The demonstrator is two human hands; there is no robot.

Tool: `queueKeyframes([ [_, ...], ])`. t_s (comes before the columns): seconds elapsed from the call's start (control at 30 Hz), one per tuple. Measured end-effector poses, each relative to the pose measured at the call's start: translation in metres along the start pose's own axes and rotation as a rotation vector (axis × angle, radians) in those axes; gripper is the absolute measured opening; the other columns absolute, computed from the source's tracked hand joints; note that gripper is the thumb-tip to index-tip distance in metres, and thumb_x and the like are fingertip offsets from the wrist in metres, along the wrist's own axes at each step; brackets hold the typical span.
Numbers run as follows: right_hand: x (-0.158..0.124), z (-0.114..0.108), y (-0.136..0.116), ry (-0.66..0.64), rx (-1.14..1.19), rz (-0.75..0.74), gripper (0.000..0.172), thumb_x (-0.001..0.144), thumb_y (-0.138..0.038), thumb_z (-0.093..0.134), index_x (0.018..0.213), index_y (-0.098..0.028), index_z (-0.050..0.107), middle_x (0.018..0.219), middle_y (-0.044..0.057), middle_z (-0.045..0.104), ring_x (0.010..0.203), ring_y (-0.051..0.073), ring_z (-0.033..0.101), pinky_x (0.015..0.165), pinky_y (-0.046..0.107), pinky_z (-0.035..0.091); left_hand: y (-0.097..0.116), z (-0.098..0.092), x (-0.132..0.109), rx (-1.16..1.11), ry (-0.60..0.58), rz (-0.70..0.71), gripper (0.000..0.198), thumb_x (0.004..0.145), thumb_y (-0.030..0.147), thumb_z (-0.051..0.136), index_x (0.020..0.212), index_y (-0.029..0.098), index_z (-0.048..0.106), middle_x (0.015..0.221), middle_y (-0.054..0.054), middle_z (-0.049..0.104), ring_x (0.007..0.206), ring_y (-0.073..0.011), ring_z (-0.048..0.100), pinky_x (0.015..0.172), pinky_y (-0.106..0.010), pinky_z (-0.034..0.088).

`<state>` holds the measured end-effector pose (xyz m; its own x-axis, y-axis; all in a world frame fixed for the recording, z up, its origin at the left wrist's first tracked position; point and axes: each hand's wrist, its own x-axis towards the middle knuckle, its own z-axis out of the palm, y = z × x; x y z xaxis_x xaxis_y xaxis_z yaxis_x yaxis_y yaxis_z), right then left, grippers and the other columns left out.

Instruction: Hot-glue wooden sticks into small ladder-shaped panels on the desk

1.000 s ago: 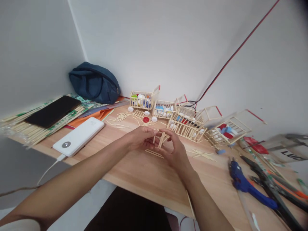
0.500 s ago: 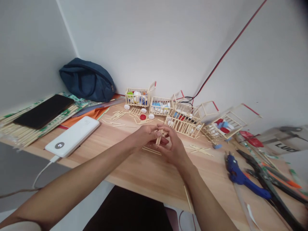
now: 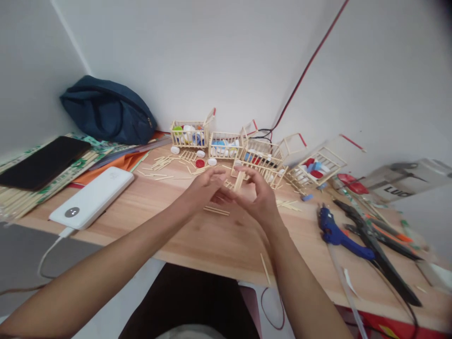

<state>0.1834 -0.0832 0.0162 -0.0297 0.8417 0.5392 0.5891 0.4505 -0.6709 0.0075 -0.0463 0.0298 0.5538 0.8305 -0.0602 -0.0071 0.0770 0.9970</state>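
Both my hands meet above the middle of the wooden table (image 3: 197,245). My left hand (image 3: 205,188) and my right hand (image 3: 256,200) pinch a small bundle of short wooden sticks (image 3: 239,180) between their fingertips, held upright a little above the table. Two loose sticks (image 3: 216,210) lie on the wood just under my hands. Behind them stands a row of little stick-built carts (image 3: 226,143) filled with coloured bottle caps.
A white power bank (image 3: 88,197) with cable lies left, beside a black phone (image 3: 38,162) on a bamboo mat and a dark blue bag (image 3: 106,110). A blue glue gun (image 3: 339,233), pliers (image 3: 374,249) and a box (image 3: 402,181) crowd the right. Scattered sticks (image 3: 165,167) litter the back.
My hands have lifted the sticks a little off the table and held them more upright. The camera has swung to the right and down, shifting everything leftward in view.
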Motion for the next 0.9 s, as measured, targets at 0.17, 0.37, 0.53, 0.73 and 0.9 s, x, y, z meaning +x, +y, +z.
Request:
queueKeyframes([
  [0.17,0.004,-0.027,0.014,0.314,0.17,0.133,0.04,0.083,-0.039,0.059,0.119,-0.023,0.052,0.131,0.01,0.057,0.118,0.023,0.054,0.092,0.039,0.046,-0.015,0.044,-0.038,0.774,-0.321,0.591,0.014,0.087,0.016,0.052,0.096,0.02,0.062,0.099,-0.005,0.067,0.094,-0.0175,0.061,0.084,-0.029,0.045],
  [0.37,0.002,-0.032,0.019,0.37,0.244,0.144,0.042,0.08,-0.041,0.062,0.116,-0.021,0.054,0.13,0.012,0.058,0.119,0.025,0.055,0.092,0.041,0.047,-0.037,0.089,-0.045,1.22,-0.606,0.975,0.013,0.08,0.01,0.059,0.091,0.015,0.06,0.099,-0.01,0.062,0.086,-0.0189,0.056,0.075,-0.031,0.045],
  [0.53,-0.002,-0.025,0.017,0.381,0.348,0.139,0.04,0.077,-0.036,0.068,0.113,-0.022,0.058,0.127,0.011,0.06,0.116,0.026,0.056,0.094,0.042,0.044,-0.042,0.08,-0.043,1.278,-0.516,1.0,0.01,0.086,0.013,0.051,0.093,0.013,0.058,0.091,-0.011,0.06,0.078,-0.0191,0.053,0.069,-0.032,0.043],
  [0.73,-0.003,-0.019,0.017,0.365,0.396,0.15,0.041,0.075,-0.033,0.071,0.112,-0.021,0.06,0.124,0.012,0.062,0.114,0.026,0.057,0.095,0.045,0.042,-0.029,-0.011,-0.03,1.15,-0.108,0.615,0.023,0.093,0.013,0.038,0.108,0.017,0.055,0.11,-0.008,0.061,0.102,-0.0181,0.054,0.09,-0.028,0.04],
  [0.9,-0.004,-0.012,0.016,0.304,0.37,0.149,0.042,0.075,-0.033,0.07,0.114,-0.022,0.059,0.126,0.012,0.061,0.117,0.026,0.055,0.097,0.045,0.041,-0.005,-0.108,-0.011,1.23,0.393,0.232,0.025,0.089,0.013,0.038,0.107,0.017,0.056,0.105,-0.009,0.06,0.099,-0.0205,0.054,0.086,-0.029,0.04],
])
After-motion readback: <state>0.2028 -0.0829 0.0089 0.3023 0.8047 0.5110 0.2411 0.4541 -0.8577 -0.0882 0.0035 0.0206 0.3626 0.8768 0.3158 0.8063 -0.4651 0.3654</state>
